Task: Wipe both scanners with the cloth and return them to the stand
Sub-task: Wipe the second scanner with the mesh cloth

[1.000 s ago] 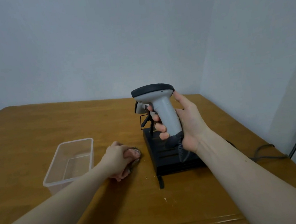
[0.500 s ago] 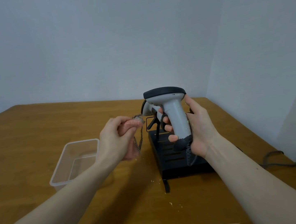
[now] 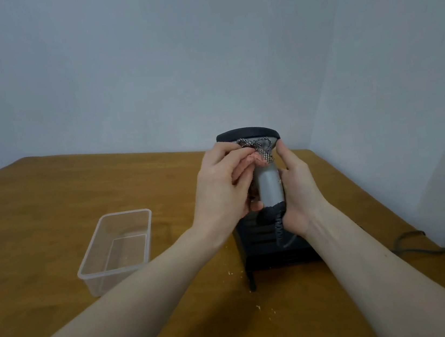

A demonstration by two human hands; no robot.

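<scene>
The cloth (image 3: 257, 151), lifted off the desk (image 3: 51, 207) a second ago, is now pressed by the closed left hand (image 3: 222, 188) against the scanner (image 3: 267, 187), gripped upright above the stand (image 3: 271, 244) by the right hand (image 3: 298, 186), so wiping is judged begun.

walls (image 3: 145, 65): plain pale grey-blue, meeting at a corner | table (image 3: 37, 209): brown wood, glossy | light: soft, even
</scene>
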